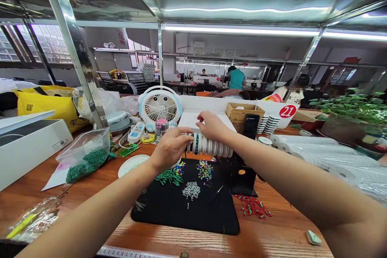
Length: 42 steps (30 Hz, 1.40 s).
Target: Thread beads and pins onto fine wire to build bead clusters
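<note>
A row of white spools (210, 146), one wound with dark green, sits on a horizontal holder above a black mat (196, 221). My left hand (171, 147) is closed on the spool at the left end, thumb on its rim. Just above the row, my right hand (211, 124) is closed with its fingers curled; what they hold, if anything, is too small to make out. On the mat lie green tubes (169, 177), colourful bead-headed pins (204, 170), a heap of small metal swivels (191, 190) and a thin pointed tool (217, 193).
Red knotted strings (254, 206) lie right of the mat. A white fan (160, 107) and a cardboard box (242, 113) stand behind. At left is a bag of green pieces (89, 161); at right, wrapped white rolls (326, 153). A measuring tape (130, 253) runs along the front.
</note>
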{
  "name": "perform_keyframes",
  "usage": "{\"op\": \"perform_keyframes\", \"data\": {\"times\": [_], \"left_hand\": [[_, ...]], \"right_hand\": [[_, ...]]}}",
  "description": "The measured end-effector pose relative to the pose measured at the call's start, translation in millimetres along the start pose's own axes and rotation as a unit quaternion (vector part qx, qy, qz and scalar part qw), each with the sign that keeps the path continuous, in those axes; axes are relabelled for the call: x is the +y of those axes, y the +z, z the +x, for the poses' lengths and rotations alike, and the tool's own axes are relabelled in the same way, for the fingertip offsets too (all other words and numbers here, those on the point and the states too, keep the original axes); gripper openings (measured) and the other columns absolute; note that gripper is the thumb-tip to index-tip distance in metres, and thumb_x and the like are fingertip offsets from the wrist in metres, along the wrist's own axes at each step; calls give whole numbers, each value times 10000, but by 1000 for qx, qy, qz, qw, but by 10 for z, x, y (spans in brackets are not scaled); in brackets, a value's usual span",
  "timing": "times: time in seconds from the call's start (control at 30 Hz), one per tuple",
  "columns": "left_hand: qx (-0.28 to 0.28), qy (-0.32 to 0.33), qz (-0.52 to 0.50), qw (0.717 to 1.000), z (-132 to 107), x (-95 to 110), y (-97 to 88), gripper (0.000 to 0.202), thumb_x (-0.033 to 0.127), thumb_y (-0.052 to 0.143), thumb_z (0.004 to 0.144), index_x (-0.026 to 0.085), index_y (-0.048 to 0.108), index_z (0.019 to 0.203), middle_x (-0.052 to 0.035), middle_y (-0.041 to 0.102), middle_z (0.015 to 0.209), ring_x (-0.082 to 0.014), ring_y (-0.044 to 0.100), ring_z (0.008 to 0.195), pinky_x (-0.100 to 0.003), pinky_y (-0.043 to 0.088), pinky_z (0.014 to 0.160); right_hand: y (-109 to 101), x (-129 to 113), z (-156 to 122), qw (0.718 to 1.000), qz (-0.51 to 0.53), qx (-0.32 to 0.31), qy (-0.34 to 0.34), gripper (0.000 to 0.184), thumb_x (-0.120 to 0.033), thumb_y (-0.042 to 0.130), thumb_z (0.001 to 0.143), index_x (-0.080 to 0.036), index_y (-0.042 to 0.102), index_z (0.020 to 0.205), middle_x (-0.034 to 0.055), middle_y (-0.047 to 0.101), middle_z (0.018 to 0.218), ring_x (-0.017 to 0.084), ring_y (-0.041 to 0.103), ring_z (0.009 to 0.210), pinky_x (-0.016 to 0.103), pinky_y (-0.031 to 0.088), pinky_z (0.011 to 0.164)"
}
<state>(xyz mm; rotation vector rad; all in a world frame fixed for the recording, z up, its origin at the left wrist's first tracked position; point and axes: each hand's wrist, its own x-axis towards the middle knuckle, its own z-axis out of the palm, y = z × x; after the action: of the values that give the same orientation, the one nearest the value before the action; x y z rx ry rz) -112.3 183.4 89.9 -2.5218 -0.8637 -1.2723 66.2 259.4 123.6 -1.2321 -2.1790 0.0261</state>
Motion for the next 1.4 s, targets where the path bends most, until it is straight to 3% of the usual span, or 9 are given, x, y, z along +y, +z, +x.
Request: {"op": "perform_keyframes", "data": {"times": [0.2, 0.3, 0.37, 0.47, 0.57, 0.7, 0.83, 1.2, 1.4], "left_hand": [[-30, -108, -44, 993, 206, -20, 18, 169, 226, 496, 847, 208, 657, 895, -35, 706, 889, -177, 639, 832, -330, 500, 765], [-45, -130, -54, 989, 213, -11, 1, 151, 249, 529, 830, 218, 671, 869, -22, 712, 880, -174, 643, 825, -314, 498, 758], [-51, -130, -58, 989, 203, -10, -5, 159, 239, 531, 826, 218, 674, 894, -26, 712, 906, -180, 641, 855, -317, 493, 778], [-49, -110, -50, 991, 191, -20, -4, 175, 209, 532, 821, 198, 672, 927, -46, 711, 923, -187, 641, 874, -323, 492, 791], [-48, -89, -33, 994, 189, -32, 1, 179, 197, 535, 821, 182, 671, 936, -62, 713, 928, -188, 644, 872, -332, 495, 797], [-54, -74, -26, 995, 195, -39, -7, 177, 193, 534, 823, 185, 669, 936, -62, 714, 941, -186, 645, 882, -340, 502, 799], [-68, -73, -25, 995, 201, -45, -21, 185, 186, 523, 828, 183, 672, 937, -66, 713, 947, -184, 646, 885, -338, 505, 799], [-81, -78, -27, 993, 219, -59, -31, 195, 196, 531, 824, 179, 678, 951, -69, 714, 943, -191, 647, 875, -347, 507, 795], [-87, -66, -35, 993, 233, -87, -48, 203, 209, 528, 830, 166, 683, 954, -78, 714, 949, -195, 649, 879, -343, 508, 795]], "right_hand": [[-7, 31, 153, 998, -37, -40, 11, 90, -179, 587, 782, -140, 584, 863, 122, 624, 875, 233, 566, 784, 319, 404, 681], [-176, -167, -153, 999, -37, 28, -27, 157, -200, 432, 882, -157, 532, 995, 127, 573, 1027, 231, 535, 898, 335, 390, 757], [-233, -365, -533, 991, 4, 90, -96, 162, -241, 392, 909, -171, 522, 977, 99, 580, 958, 213, 532, 875, 322, 393, 766], [-88, -592, -1133, 986, 67, -26, -148, 158, -239, 398, 907, -196, 549, 894, 59, 587, 835, 182, 543, 762, 282, 418, 691], [289, -589, -1439, 983, 34, -149, -100, 149, -156, 440, 866, -192, 584, 857, 55, 583, 817, 185, 554, 741, 273, 424, 663], [764, -389, -1303, 984, 6, -178, 1, 129, -131, 492, 831, -181, 610, 847, 61, 585, 879, 190, 576, 798, 269, 414, 710], [977, -304, -1070, 983, 15, -180, 20, 110, -161, 520, 831, -181, 629, 826, 57, 598, 875, 192, 582, 819, 264, 408, 720], [1208, -347, -914, 979, -3, -199, 33, 96, -163, 544, 812, -142, 631, 776, 88, 626, 831, 221, 597, 798, 280, 420, 678], [1070, -414, -1079, 986, -21, -167, 0, 113, -99, 476, 827, -79, 580, 868, 154, 601, 846, 240, 585, 762, 316, 428, 657]]}}
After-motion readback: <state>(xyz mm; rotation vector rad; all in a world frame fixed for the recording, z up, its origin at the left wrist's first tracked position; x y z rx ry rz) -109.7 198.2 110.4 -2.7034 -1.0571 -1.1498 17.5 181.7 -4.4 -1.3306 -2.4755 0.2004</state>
